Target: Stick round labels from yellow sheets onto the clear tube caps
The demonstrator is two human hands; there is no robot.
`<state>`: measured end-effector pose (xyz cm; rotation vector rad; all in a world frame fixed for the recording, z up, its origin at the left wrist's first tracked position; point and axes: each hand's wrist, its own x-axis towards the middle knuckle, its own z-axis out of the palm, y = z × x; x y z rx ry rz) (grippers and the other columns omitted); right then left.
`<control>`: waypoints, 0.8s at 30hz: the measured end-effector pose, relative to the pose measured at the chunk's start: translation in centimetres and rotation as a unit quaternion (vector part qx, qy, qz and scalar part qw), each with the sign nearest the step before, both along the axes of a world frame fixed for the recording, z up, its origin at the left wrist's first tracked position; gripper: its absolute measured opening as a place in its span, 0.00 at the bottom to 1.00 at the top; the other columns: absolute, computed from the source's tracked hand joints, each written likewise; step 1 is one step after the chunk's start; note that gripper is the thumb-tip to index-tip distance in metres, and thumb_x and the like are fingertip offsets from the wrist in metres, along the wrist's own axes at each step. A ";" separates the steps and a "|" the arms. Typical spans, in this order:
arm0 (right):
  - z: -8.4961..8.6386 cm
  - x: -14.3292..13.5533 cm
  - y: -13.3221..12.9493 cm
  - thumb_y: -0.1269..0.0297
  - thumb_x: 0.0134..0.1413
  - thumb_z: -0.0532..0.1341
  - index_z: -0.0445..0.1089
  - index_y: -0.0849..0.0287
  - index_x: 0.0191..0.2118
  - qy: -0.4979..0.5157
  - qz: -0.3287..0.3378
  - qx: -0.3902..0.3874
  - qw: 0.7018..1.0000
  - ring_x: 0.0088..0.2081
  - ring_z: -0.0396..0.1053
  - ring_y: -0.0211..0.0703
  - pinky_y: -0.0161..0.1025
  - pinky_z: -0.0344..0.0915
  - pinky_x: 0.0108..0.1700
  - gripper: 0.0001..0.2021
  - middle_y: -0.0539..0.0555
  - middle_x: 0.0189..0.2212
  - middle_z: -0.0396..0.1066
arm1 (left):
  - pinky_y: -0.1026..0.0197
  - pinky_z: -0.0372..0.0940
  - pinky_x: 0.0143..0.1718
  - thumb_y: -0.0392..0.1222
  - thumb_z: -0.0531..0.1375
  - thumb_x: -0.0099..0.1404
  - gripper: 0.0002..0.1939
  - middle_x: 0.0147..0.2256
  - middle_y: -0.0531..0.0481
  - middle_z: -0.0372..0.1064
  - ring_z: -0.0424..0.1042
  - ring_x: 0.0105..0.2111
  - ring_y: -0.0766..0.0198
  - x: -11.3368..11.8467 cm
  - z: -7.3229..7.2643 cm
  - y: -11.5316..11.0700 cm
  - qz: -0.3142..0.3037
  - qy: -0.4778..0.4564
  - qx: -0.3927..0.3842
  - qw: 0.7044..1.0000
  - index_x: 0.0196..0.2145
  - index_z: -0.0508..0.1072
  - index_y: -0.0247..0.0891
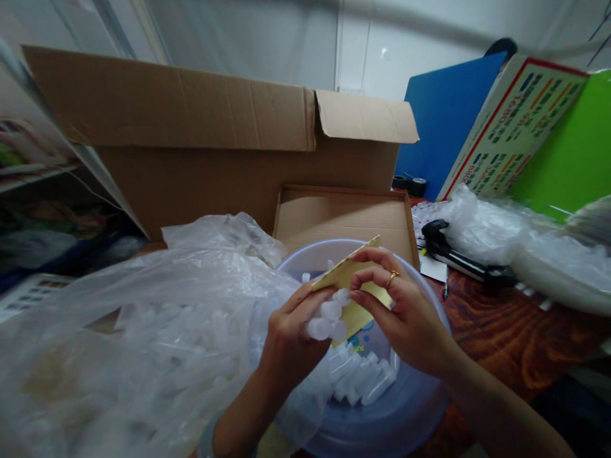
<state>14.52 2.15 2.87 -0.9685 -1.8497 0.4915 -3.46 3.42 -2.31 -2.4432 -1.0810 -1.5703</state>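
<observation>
My left hand (291, 337) is wrapped round several translucent white plastic tubes (327, 318), their round ends facing me, and also supports a yellow card (360, 315). On the right, my right hand (405, 305), with a gold ring on one finger, has its thumb and fingers closed at the card and the uppermost tube end. What exactly its fingertips pinch is hard to make out. Both hands are above a round, pale purple basin (382, 432). More white tubes (365, 375) lie in the basin below the card.
A large clear plastic bag (157, 337) of white pieces spreads at the left. Behind are a big cardboard box (214, 178) and a shallow carton (344, 216). A black tool (461, 257), plastic bags (520, 242) and upright blue and green boards are at the right.
</observation>
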 end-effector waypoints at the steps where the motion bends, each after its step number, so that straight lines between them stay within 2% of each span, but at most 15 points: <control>1: 0.0 0.0 0.0 0.70 0.62 0.59 0.68 0.55 0.37 -0.005 0.004 0.003 1.000 0.55 0.63 0.43 0.45 0.56 0.59 0.03 0.53 0.51 0.65 | 0.64 0.70 0.50 0.26 0.61 0.57 0.16 0.42 0.46 0.76 0.75 0.44 0.62 0.0 -0.1 0.0 0.003 -0.002 -0.002 1.000 0.43 0.74 0.35; 13: -0.1 -0.1 0.3 0.72 0.61 0.59 0.68 0.56 0.37 -0.006 0.011 -0.008 1.000 0.55 0.62 0.44 0.46 0.57 0.58 0.03 0.54 0.50 0.63 | 0.67 0.68 0.51 0.25 0.62 0.56 0.17 0.42 0.45 0.75 0.75 0.44 0.65 0.0 -0.1 0.0 0.008 0.014 0.022 1.000 0.44 0.74 0.33; 16: 0.0 -0.1 0.4 0.73 0.57 0.63 0.66 0.56 0.38 -0.012 -0.016 0.046 0.999 0.52 0.64 0.43 0.43 0.58 0.55 0.06 0.53 0.47 0.65 | 0.68 0.67 0.53 0.24 0.62 0.57 0.17 0.43 0.44 0.75 0.74 0.46 0.65 0.1 0.2 -0.1 -0.002 0.017 0.028 0.999 0.44 0.73 0.31; 19: 0.2 0.3 0.6 0.71 0.51 0.68 0.64 0.56 0.43 0.038 -0.074 0.125 0.989 0.43 0.65 0.40 0.38 0.61 0.45 0.15 0.50 0.40 0.66 | 0.68 0.65 0.55 0.22 0.61 0.58 0.17 0.45 0.44 0.74 0.73 0.48 0.66 0.2 0.5 -0.2 -0.020 0.008 0.012 1.000 0.45 0.72 0.31; 21: 0.4 0.6 0.9 0.72 0.54 0.66 0.66 0.56 0.43 0.035 -0.089 0.168 0.981 0.41 0.65 0.40 0.37 0.61 0.43 0.12 0.50 0.38 0.67 | 0.69 0.65 0.55 0.21 0.60 0.57 0.18 0.45 0.44 0.73 0.73 0.48 0.66 0.3 0.5 -0.2 -0.026 0.009 0.001 1.000 0.45 0.72 0.31; 24: 0.7 0.8 1.4 0.72 0.60 0.62 0.69 0.58 0.42 -0.074 -0.049 0.201 0.976 0.45 0.66 0.41 0.39 0.60 0.48 0.06 0.52 0.41 0.69 | 0.69 0.64 0.56 0.22 0.60 0.57 0.19 0.45 0.44 0.73 0.72 0.49 0.66 0.5 0.4 -0.2 -0.029 0.023 0.001 0.999 0.46 0.71 0.31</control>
